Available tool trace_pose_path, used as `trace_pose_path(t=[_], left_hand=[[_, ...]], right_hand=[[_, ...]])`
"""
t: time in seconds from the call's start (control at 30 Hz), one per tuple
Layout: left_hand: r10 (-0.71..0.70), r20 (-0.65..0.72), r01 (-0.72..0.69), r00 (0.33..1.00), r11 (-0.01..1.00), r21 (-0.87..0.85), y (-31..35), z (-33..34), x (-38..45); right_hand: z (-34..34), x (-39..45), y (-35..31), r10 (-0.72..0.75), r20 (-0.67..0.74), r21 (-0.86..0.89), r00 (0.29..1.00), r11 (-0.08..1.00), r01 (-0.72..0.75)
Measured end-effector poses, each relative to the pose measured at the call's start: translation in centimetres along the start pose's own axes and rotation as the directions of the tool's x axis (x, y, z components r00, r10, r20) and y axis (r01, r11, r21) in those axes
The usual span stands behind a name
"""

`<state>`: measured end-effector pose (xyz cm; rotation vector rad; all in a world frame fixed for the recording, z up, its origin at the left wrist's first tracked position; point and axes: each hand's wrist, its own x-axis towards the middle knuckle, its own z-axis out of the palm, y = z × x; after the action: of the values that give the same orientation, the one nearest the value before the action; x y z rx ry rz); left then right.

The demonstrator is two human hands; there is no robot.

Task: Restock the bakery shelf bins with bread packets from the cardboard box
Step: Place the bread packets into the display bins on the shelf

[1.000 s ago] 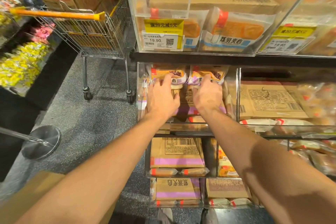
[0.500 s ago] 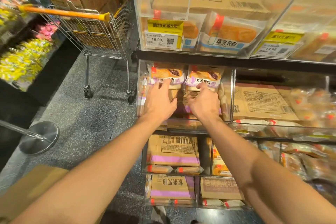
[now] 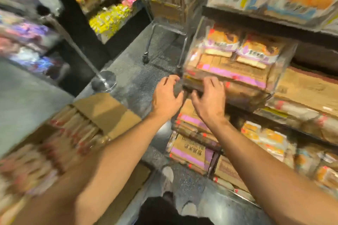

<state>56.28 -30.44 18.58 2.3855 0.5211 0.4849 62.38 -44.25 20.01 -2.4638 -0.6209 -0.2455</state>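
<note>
Two bread packets (image 3: 239, 45) with purple labels lie side by side at the top of a clear shelf bin (image 3: 190, 56) in the middle shelf row. My left hand (image 3: 167, 97) and my right hand (image 3: 210, 98) hover just in front of the bin's lower front edge, fingers loosely spread, holding nothing. An open cardboard box (image 3: 113, 113) filled with several bread packets (image 3: 60, 142) sits low at the left, blurred by motion.
A wire shopping cart (image 3: 164, 5) with an orange handle stands behind the bin. A metal post with a round base (image 3: 104, 80) is on the grey floor. More bins with bread and cardboard (image 3: 301, 93) fill the shelves to the right and below.
Both hands have pulled back out of the bin and let go of the two packets. The view has swung left and down, bringing the cardboard box into sight.
</note>
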Motion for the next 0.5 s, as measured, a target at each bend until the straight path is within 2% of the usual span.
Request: trace_pose_path(t=[0.1, 0.2, 0.3, 0.5], left_hand=[[-0.164, -0.003, 0.164, 0.987, 0.986, 0.043, -5.4, -2.5, -4.7], [-0.331, -0.013, 0.331, 0.944, 0.938, 0.1, -11.1, -5.4, -8.9], [-0.492, -0.009, 0.491, 0.87, 0.866, 0.096, -16.6, -8.8, -13.2], [-0.623, -0.067, 0.625, 0.779, 0.766, 0.149, -27.7, -14.8, -20.4]], right_hand=[[3.6, -3.7, -3.1, -0.091, 0.105, 0.08, 0.99, 0.993, 0.083], [7.6, -7.1, -6.7, -0.161, 0.248, 0.136, 0.955, 0.982, 0.131], [11.5, -10.3, -10.9, -0.205, 0.421, 0.18, 0.884, 0.974, 0.139], [20.1, -15.5, -20.3, -0.278, 0.615, 0.17, 0.738, 0.96, 0.221]])
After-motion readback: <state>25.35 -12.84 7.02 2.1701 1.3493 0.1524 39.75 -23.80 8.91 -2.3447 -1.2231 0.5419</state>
